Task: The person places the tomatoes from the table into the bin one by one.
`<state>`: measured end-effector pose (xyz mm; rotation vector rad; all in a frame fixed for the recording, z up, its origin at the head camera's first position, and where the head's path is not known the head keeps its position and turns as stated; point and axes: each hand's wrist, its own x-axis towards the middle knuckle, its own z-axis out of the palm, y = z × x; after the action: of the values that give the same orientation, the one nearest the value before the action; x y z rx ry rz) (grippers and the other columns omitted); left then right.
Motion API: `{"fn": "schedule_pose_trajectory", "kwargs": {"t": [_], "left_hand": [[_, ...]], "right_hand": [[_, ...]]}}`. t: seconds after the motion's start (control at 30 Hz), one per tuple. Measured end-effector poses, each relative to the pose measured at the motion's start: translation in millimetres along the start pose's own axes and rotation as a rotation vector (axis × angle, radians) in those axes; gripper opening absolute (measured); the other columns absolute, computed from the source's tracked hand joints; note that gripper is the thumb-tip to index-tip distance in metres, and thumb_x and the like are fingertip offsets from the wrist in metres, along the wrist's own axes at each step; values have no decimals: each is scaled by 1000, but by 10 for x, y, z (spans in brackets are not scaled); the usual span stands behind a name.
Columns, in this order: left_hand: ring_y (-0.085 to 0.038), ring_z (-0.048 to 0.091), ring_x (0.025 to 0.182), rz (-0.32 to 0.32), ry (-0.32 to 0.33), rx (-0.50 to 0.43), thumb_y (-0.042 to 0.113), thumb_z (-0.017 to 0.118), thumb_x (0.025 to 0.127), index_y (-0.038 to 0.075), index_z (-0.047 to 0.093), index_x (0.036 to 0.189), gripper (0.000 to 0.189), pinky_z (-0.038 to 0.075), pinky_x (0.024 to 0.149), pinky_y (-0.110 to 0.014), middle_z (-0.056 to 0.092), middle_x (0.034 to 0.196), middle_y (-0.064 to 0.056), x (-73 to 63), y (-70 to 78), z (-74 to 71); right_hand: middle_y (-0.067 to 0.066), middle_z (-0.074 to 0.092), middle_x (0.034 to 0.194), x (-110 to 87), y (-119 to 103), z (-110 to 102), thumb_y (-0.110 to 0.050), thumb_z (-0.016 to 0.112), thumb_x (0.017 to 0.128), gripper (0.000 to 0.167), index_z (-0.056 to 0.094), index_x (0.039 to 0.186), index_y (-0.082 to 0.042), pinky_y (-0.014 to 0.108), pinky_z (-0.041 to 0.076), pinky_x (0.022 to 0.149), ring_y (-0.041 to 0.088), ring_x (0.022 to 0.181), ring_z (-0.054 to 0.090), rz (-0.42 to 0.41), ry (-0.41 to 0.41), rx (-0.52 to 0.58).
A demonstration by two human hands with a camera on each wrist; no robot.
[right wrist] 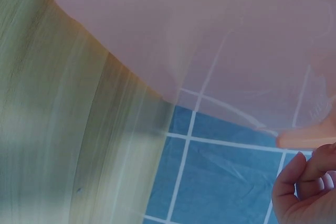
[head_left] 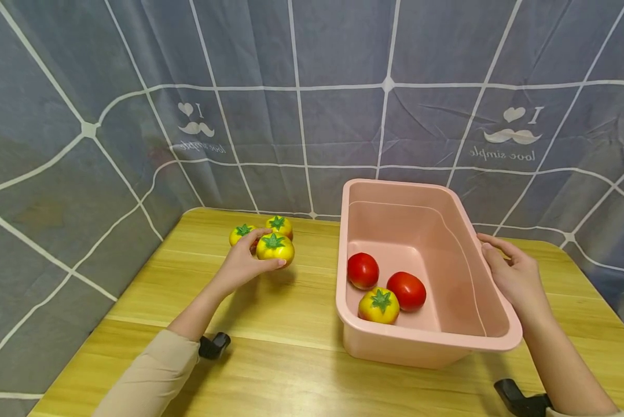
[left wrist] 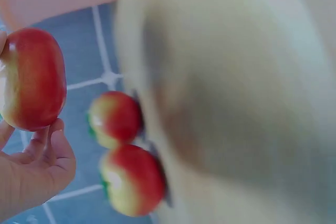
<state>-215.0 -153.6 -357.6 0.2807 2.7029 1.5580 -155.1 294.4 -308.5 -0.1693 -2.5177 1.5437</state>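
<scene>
In the head view, the left hand (head_left: 241,266) holds a yellow fruit with a green leaf cap (head_left: 275,248) near the far left corner of the counter (head_left: 291,359), thumb on the near side and fingers reaching round the far side. Two more capped fruits, one at the left (head_left: 238,235) and one behind (head_left: 279,226), sit just beyond it toward the far edge. Right of the counter's middle stands a pink bin (head_left: 421,350), with two red fruits, one round (head_left: 363,270) and one broader (head_left: 407,291), and another yellow fruit (head_left: 378,306) inside near its left and near walls. The right hand (head_left: 515,278) grips the bin's right rim, toward the counter's right edge. In the left wrist view, the held fruit shows a red, glossy underside, clear of the counter, with the fingers set about its sides; the two loose ones rest close together. It looks light, firm and perhaps a little slippery, so a grasp round its widest part should serve best. In the right wrist view, the fingers curl at the bin's rim, their contact partly out of frame; the bin looks like light, slightly flexible plastic, best taken by that lip.
</scene>
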Motion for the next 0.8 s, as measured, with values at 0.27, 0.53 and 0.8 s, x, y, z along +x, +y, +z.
{"fn": "schedule_pose_trajectory", "kwargs": {"t": [0.27,0.53,0.8], "left_hand": [[-28,51,105,66,9,-41,35,80,72,19,45,135,74,50,81,-38,48,127,-6,15,488,-10],[-22,46,108,194,4,-88,35,79,73,23,47,134,70,48,80,-37,49,127,2,17,1062,262],[-15,49,107,284,-156,-20,35,77,74,23,46,135,69,46,87,-33,49,127,3,35,1294,676]], "right_hand": [[-22,61,80,3,4,2,-36,48,96,39,56,130,-20,23,51,54,2,66,61,12,-4,29],[-23,59,80,2,10,-2,-37,48,96,39,56,130,-19,22,51,54,2,66,61,4,7,1],[-21,61,77,8,-13,9,-37,48,96,40,56,130,-18,23,51,54,3,64,62,13,1,7]]}}
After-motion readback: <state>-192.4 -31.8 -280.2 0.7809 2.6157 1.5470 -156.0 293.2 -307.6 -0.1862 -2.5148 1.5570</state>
